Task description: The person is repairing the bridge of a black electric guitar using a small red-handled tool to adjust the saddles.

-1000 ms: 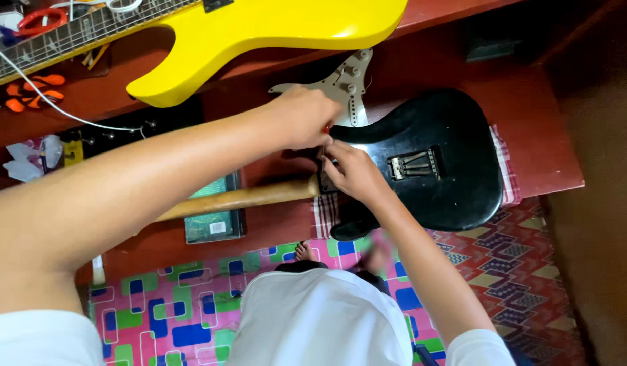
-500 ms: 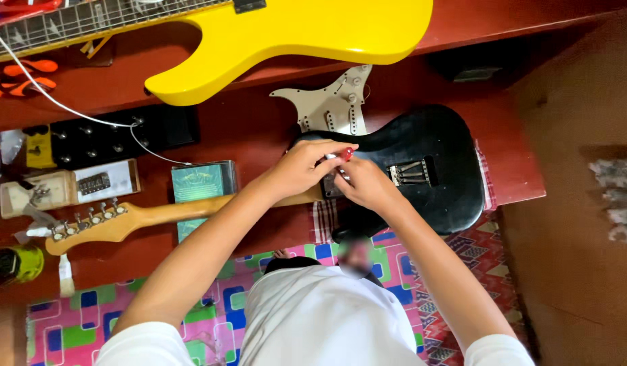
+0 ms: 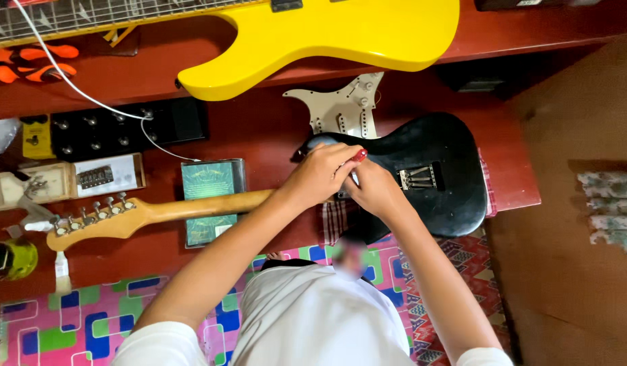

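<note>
Glossy black solid-body electric guitar lies flat, face-up on red wooden bench, pale maple neck pointing left, red-handled screwdriver upright over its body.

a yellow guitar lies across the top of the red bench, orange-handled pliers to its left. a white cable runs down to a black pedal box. a cream pickguard lies below the yellow guitar. a green packet, an open parts box and a patterned mat sit lower.
</note>
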